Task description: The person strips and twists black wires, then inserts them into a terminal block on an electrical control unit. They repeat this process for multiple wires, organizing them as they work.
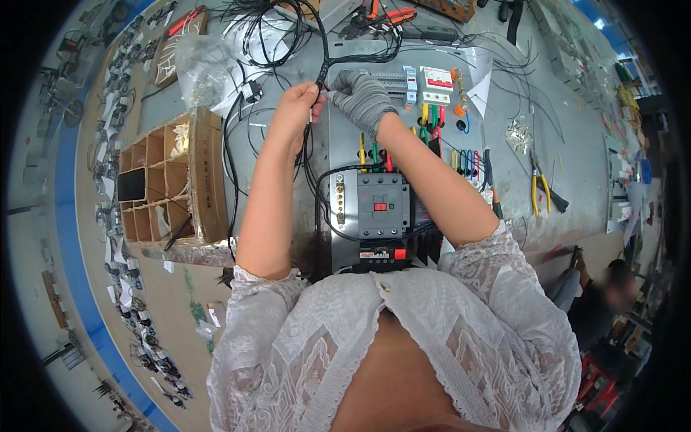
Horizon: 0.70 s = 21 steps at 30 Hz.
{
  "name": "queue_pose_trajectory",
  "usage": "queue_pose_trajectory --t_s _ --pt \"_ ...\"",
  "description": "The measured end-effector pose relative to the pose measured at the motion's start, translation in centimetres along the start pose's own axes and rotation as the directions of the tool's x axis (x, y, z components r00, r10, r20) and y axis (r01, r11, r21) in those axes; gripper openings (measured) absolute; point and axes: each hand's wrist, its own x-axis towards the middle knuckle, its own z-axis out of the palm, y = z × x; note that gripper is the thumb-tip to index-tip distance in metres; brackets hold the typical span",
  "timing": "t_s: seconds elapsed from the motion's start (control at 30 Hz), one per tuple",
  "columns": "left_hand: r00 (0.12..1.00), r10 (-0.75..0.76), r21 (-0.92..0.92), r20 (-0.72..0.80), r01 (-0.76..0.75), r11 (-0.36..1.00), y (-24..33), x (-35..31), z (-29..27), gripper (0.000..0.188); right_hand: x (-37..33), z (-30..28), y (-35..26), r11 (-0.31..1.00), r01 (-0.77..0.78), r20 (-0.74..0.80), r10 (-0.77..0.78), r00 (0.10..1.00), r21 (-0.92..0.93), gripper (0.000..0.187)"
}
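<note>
While the left hand [296, 108] grasps the black bundle [322, 75] at the upper centre of the frame, the gloved right hand [362, 101] curls its fingers just beside it; whether they pinch a strand cannot be told. Such handling probably goes best with a firm left grip, the strands laid parallel, and both hands close together, so that the bundle neither twists nor bulges. The loops [277, 43] at the top of the frame might tug, so some slack there should help.

At the left of the frame stands a divided box [207, 176]: whitish pieces [180, 140] fill its upper right compartment, and a flat black piece [131, 185] covers a middle one. A clear bag [209, 68] lies upper left, its contents too indistinct to name.
</note>
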Motion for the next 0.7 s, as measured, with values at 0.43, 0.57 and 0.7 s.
queue_pose_trajectory --t_s 0.43,0.57,0.7 --pt "0.996 -0.053 -0.253 0.077 0.071 0.965 0.2 -0.2 0.7 0.026 0.5 0.1 -0.5 0.953 -0.073 0.15 0.121 0.981 -0.293 0.018" --pt "0.987 -0.043 -0.311 0.152 0.089 0.946 0.4 -0.3 0.4 0.028 0.3 -0.4 -1.0 0.94 -0.028 0.186 0.097 0.978 -0.34 0.022" --pt "0.986 -0.047 -0.408 0.158 0.109 0.906 0.5 -0.1 0.6 0.027 0.7 0.2 -0.2 0.958 -0.046 0.179 0.1 0.979 -0.282 0.025"
